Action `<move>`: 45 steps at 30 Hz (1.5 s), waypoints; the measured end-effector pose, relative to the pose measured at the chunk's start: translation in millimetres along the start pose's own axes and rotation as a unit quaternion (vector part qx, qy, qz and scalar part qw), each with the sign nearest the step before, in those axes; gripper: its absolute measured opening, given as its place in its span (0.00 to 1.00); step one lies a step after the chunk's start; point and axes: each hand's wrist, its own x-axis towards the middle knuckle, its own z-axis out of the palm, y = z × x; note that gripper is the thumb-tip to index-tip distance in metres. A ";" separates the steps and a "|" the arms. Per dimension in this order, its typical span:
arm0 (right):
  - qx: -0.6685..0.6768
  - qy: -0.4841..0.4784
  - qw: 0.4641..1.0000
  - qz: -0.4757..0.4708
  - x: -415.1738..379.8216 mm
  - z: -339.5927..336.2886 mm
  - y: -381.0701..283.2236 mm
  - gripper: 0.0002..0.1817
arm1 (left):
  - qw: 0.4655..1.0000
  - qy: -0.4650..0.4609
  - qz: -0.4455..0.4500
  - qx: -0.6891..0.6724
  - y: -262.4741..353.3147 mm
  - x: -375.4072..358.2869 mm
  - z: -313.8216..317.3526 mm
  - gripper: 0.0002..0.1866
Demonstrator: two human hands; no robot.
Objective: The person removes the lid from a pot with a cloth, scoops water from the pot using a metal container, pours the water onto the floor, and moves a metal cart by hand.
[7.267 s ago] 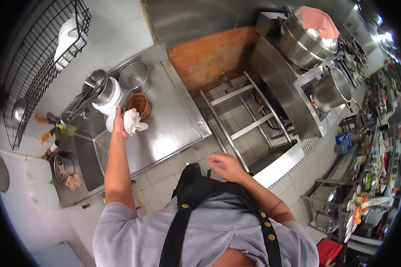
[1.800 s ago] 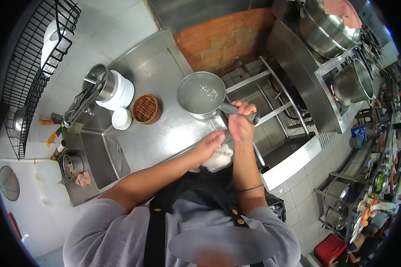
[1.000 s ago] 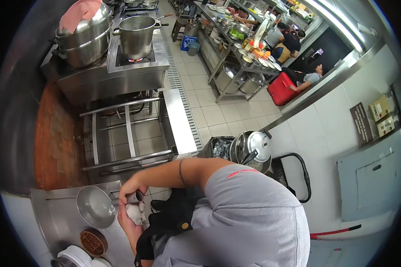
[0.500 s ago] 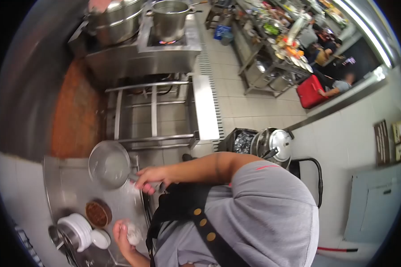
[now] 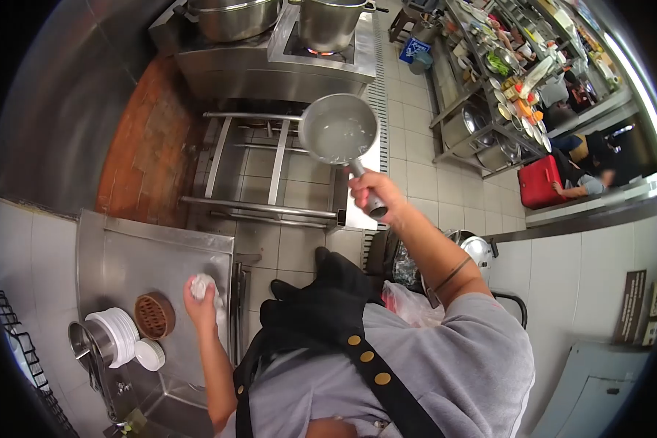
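Observation:
My right hand (image 5: 377,196) is wrapped round the handle of a grey saucepan (image 5: 339,128), held out ahead with a see-through liquid inside. The pan hangs over the edge of a metal frame. Over the steel counter, my left hand (image 5: 199,303) is closed on a crumpled white cloth (image 5: 203,285). Near that hand, a round brown bamboo steamer (image 5: 155,316) rests on the counter beside a stack of white plates (image 5: 117,336).
A steel counter (image 5: 164,252) with a sink (image 5: 175,401) lies at left. Large pots (image 5: 332,25) stand on the lit stove ahead, past the metal frame (image 5: 270,212). At right are a pressure cooker (image 5: 477,252), a loaded prep table (image 5: 482,73) and a person with a red case (image 5: 539,182).
My right hand has carried the saucepan from above the counter to the right and forward, over the frame. My left hand has moved slightly forward, with the white cloth still in it.

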 end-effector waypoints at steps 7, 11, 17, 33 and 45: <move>0.055 0.110 0.991 -0.056 44.0 -101.2 -95.2 0.06 | 0.901 0.087 0.281 0.318 17.0 69.4 85.7 0.26; 0.088 0.136 0.984 -0.072 76.0 -140.0 -137.2 0.05 | 0.872 0.109 0.248 0.407 6.6 82.8 116.9 0.26; 0.097 0.172 0.976 -0.087 119.7 -172.6 -174.3 0.06 | 0.841 0.211 0.080 0.492 35.7 84.2 158.1 0.22; 0.153 0.203 0.965 -0.071 194.9 -217.0 -177.8 0.08 | 0.797 0.266 -0.045 0.540 50.3 121.2 181.5 0.18; 0.143 0.236 0.957 -0.090 216.8 -210.4 -179.1 0.06 | 0.806 0.232 0.018 0.544 42.6 129.3 174.2 0.16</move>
